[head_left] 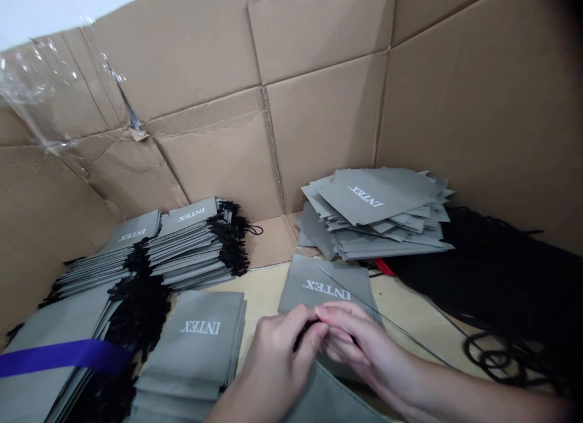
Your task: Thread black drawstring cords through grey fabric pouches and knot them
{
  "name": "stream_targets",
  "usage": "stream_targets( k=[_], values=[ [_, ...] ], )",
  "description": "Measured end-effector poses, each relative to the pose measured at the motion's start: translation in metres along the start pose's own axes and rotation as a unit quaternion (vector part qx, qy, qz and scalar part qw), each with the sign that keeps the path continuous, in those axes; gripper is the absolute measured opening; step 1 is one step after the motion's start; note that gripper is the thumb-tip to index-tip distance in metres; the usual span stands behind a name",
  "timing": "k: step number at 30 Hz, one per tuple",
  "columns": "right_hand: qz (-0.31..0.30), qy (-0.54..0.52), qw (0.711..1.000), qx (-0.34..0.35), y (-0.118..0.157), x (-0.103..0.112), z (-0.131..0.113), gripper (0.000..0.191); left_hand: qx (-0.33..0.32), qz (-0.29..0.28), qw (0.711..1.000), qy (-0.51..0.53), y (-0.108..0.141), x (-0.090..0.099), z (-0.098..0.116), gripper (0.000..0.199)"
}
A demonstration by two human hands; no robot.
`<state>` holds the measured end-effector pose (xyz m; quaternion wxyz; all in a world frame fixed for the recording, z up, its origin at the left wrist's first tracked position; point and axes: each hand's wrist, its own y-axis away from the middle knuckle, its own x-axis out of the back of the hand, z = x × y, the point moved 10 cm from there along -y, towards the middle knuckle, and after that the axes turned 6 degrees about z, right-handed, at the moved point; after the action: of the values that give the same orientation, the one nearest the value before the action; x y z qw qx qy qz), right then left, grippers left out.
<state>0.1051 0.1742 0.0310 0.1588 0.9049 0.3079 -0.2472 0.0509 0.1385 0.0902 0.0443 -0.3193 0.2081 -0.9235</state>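
Observation:
My left hand (282, 356) and my right hand (359, 344) meet at the front centre, thumbs and fingers pinched together. A short bit of black cord (300, 337) shows between the left fingers, and a dark bit of it shows by the right fingers. Below them lies a grey fabric pouch (334, 399), partly hidden by the hands. Just beyond my fingers, another grey pouch (296, 283) printed INTEX lies flat on the table. A thin metal rod (410, 338) slants across it and past my right hand; whether that hand holds it is unclear.
Stacks of corded grey pouches (186, 253) stand at the left, one bound with a purple band (64, 357). Nearer is a pouch stack (195, 344). A loose pouch pile (378, 198) and a heap of black cords (492, 277) lie right. Cardboard walls (319, 119) enclose the table.

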Motion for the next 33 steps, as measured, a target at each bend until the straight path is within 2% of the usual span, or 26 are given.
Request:
stream_targets(
  k=[2,4,7,10,13,16,20,24,29,33],
  values=[
    [0.041,-0.010,0.999,-0.004,0.001,0.008,0.001,0.041,-0.002,0.002,1.000,0.006,0.001,0.000,0.002,0.021],
    [0.046,-0.009,0.999,0.001,-0.001,0.009,-0.001,0.041,-0.002,0.006,1.000,0.011,0.000,0.001,0.002,0.021],
    [0.010,0.027,0.999,0.022,-0.006,0.003,-0.008,0.043,0.010,0.015,1.000,0.007,-0.003,0.004,-0.001,0.022],
    [-0.031,0.071,0.996,0.045,-0.012,-0.003,-0.015,0.046,0.059,0.021,0.997,0.048,-0.008,0.004,-0.013,0.019],
    [-0.039,0.113,0.990,0.077,-0.019,0.001,-0.021,0.044,0.116,0.017,0.985,0.123,-0.012,0.000,-0.027,0.011],
    [-0.045,0.155,0.983,0.086,-0.026,0.007,-0.020,0.046,0.149,0.053,0.979,0.131,-0.014,0.004,-0.038,0.010],
    [-0.074,0.154,0.983,0.073,-0.034,0.011,-0.015,0.054,0.155,0.090,0.976,0.126,-0.013,0.010,-0.043,0.014],
    [-0.076,0.180,0.977,0.081,-0.038,0.013,-0.017,0.060,0.156,0.094,0.973,0.139,-0.011,0.009,-0.047,0.014],
    [-0.100,0.250,0.959,0.087,-0.032,0.006,-0.017,0.067,0.166,0.096,0.970,0.147,-0.009,0.006,-0.052,0.018],
    [-0.117,0.286,0.945,0.106,-0.028,0.001,-0.018,0.069,0.180,0.089,0.965,0.169,-0.010,0.004,-0.054,0.030]
  ],
)
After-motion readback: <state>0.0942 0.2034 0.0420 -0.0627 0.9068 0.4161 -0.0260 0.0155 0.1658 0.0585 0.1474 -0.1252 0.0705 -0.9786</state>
